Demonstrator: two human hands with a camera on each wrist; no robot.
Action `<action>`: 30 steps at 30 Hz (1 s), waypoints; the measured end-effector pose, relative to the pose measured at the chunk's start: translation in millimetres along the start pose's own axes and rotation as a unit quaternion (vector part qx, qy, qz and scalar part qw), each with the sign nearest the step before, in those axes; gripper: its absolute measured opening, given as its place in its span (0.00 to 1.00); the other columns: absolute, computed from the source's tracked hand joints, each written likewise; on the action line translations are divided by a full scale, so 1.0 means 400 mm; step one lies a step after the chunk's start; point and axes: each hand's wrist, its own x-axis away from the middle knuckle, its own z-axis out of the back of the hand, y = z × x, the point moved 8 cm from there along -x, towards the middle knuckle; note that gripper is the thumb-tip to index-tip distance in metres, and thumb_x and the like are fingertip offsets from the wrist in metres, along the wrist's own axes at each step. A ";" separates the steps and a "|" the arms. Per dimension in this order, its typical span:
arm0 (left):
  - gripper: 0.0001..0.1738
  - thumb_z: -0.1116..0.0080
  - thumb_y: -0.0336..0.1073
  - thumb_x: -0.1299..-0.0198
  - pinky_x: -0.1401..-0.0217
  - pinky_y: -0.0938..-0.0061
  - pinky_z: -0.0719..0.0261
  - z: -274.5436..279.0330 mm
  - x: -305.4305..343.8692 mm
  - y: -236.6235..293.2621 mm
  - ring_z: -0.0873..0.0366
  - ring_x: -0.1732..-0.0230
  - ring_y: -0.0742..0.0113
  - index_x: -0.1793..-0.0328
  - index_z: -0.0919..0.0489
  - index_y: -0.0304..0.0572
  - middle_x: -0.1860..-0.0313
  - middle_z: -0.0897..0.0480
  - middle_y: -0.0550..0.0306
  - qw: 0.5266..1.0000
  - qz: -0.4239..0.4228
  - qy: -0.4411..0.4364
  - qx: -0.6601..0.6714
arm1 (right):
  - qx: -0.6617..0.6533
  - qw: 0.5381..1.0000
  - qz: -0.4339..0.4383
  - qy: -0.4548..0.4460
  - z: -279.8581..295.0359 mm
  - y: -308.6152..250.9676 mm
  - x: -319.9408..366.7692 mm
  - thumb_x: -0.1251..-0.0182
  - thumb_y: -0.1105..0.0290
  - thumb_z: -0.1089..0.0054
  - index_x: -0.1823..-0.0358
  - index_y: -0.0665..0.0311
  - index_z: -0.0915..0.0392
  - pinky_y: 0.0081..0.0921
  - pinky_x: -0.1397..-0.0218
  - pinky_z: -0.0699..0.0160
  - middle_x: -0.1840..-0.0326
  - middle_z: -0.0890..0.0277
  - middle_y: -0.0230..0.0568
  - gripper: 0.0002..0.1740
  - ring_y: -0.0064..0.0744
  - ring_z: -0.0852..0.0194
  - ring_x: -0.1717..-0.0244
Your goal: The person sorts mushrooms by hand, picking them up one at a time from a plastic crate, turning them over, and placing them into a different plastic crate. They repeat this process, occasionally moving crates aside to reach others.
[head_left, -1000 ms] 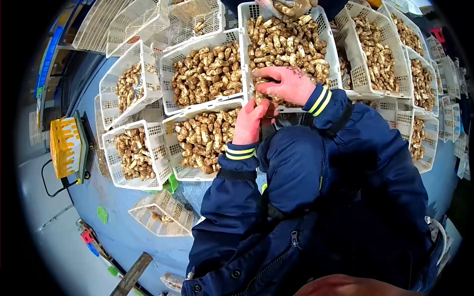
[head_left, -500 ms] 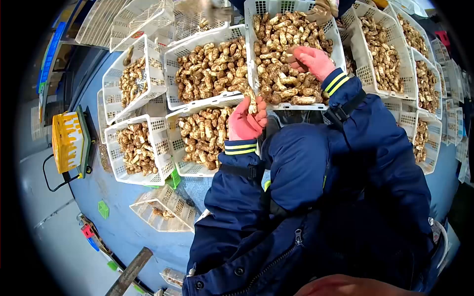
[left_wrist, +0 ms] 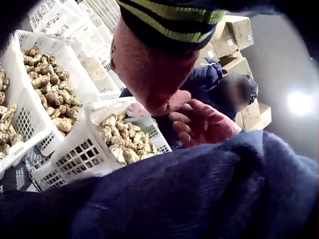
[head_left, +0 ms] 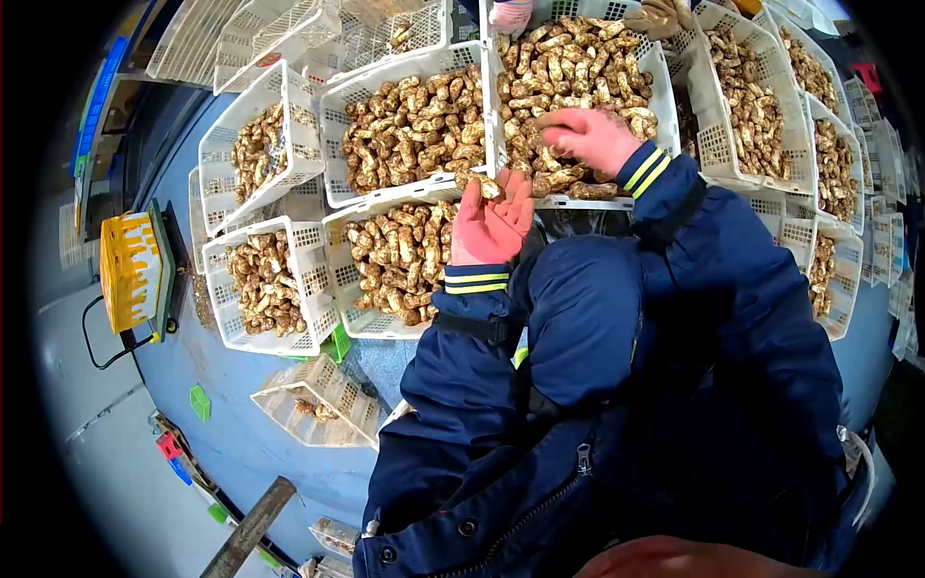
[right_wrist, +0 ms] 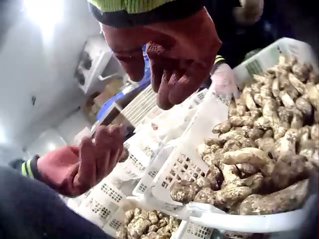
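My left hand [head_left: 489, 226], in a pink glove, is palm up at the front corner of the big white crate [head_left: 665, 106]. It holds a brown-and-cream mushroom [head_left: 479, 183] between thumb and fingers. In the right wrist view the left hand [right_wrist: 82, 162] has bent fingers, the mushroom mostly hidden behind them. Over the mushroom pile [head_left: 568, 72] in that crate hovers my right hand [head_left: 593, 140], also pink-gloved. From its own wrist view the right hand [right_wrist: 169, 55] hangs above the crate with loosely bent fingers and nothing in them.
Another person's pale glove [head_left: 511, 14] and brown glove [head_left: 660, 17] are at the crate's far edge. White crates of mushrooms stand left [head_left: 409, 130] and right [head_left: 747, 116]. A tilted crate [head_left: 318, 405] lies on the blue floor, near a yellow-topped cart [head_left: 135, 275].
Both hands were together at the crate's front, then parted, the left with a mushroom. My right hand swung out right and has come back slightly left; the left palm has turned further up.
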 end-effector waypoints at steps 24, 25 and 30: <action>0.25 0.52 0.43 0.40 0.56 0.69 0.25 -0.087 -0.127 0.300 0.26 0.58 0.60 0.42 0.38 0.33 0.50 0.28 0.46 0.877 -0.239 0.122 -0.399 | 0.600 0.799 0.048 0.012 -0.052 0.148 -0.061 0.45 0.70 0.51 0.50 0.50 0.31 0.30 0.53 0.31 0.55 0.27 0.39 0.18 0.38 0.29 0.52; 0.24 0.52 0.42 0.40 0.55 0.69 0.25 -0.045 -0.122 0.289 0.26 0.58 0.60 0.43 0.37 0.32 0.52 0.27 0.47 0.886 -0.229 0.111 -0.388 | 0.614 0.789 0.025 0.006 -0.049 0.151 -0.067 0.45 0.71 0.52 0.51 0.50 0.30 0.31 0.55 0.30 0.56 0.27 0.39 0.18 0.38 0.29 0.53; 0.23 0.55 0.45 0.39 0.51 0.68 0.28 -0.004 -0.055 0.181 0.27 0.54 0.61 0.45 0.35 0.33 0.53 0.26 0.49 0.896 -0.187 0.110 -0.387 | 0.663 0.748 -0.003 0.027 -0.032 0.131 -0.064 0.44 0.72 0.54 0.59 0.51 0.26 0.31 0.62 0.26 0.62 0.25 0.37 0.13 0.37 0.25 0.59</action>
